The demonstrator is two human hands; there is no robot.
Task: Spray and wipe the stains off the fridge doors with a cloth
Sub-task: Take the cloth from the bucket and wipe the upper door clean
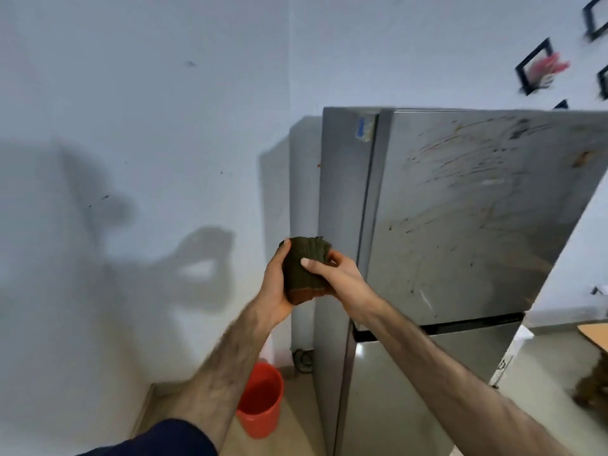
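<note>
Folded dark green cloth [306,268] held at frame centre, cupped from 9 o'clock by left hand [278,284], pinched from 3 o'clock by right hand [339,278]. Stained upper fridge door [460,209] at 2 o'clock, possibly streaked with smears. Red bucket [261,399] at 6 o'clock.
</note>
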